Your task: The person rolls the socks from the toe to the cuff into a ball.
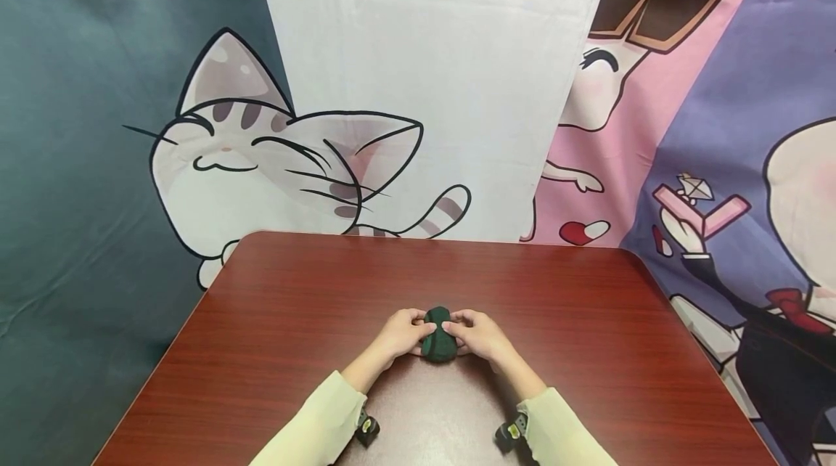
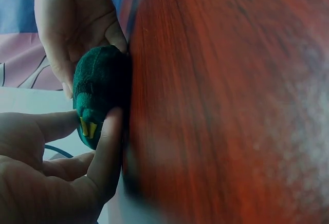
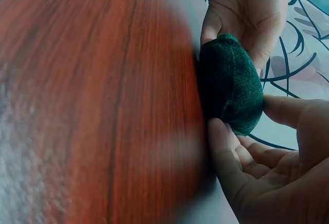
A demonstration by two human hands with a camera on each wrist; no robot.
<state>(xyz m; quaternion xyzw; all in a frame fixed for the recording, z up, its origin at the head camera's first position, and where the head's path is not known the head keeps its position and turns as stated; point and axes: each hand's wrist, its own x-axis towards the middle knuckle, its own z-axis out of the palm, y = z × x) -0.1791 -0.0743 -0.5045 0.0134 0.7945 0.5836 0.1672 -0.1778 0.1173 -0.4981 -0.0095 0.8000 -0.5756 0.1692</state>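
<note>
Resting on desk (image 1: 588, 321): dark green rolled sock (image 1: 438, 336)
Left grip (image 1: 400, 334): pinching sock
Right grip (image 1: 480, 335): pinching sock

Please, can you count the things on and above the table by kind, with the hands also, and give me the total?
Dark green rolled cloth bundle, on the table: 1
Hands gripping it, left hand and right hand: 2
Wrist-worn cameras, left one and right one: 2
Total: 5
</note>
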